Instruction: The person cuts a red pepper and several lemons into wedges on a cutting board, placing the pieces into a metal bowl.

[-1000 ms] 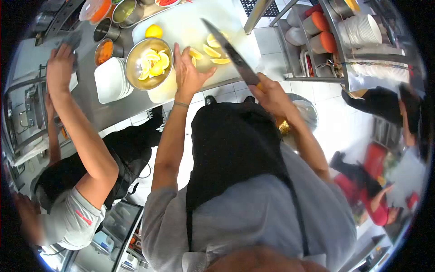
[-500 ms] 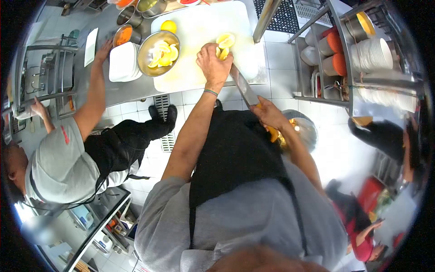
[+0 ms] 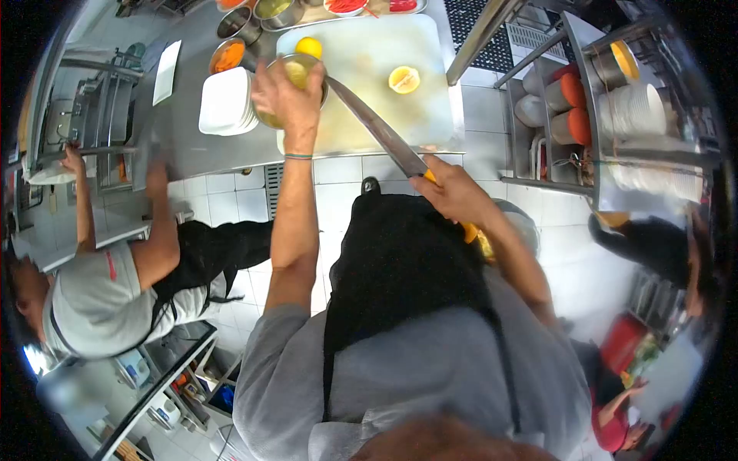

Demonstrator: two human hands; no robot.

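My left hand (image 3: 290, 98) is over the metal bowl (image 3: 326, 97), fingers spread and somewhat blurred. Yellow lemon pieces (image 3: 297, 74) show inside the bowl between thumb and fingers; the hand covers much of the rest. In my right hand (image 3: 455, 189) is a large kitchen knife (image 3: 378, 129) with a yellow handle, its blade slanting over the white cutting board (image 3: 361, 58) and its tip near the bowl. A cut lemon half (image 3: 403, 79) lies face up on the board. Beside the bowl sits a whole lemon (image 3: 309, 48).
Stacked white plates (image 3: 225, 104) stand left of the bowl, near a container of orange food (image 3: 228, 56) and other metal containers. Another person (image 3: 108, 284) works at the left. A rack with dishes (image 3: 630, 107) stands to the right, beyond a metal post (image 3: 480, 38).
My left hand has moved left from the lemon on the board to the bowl. The knife blade now reaches farther left. The co-worker's arm has drawn back from the counter containers.
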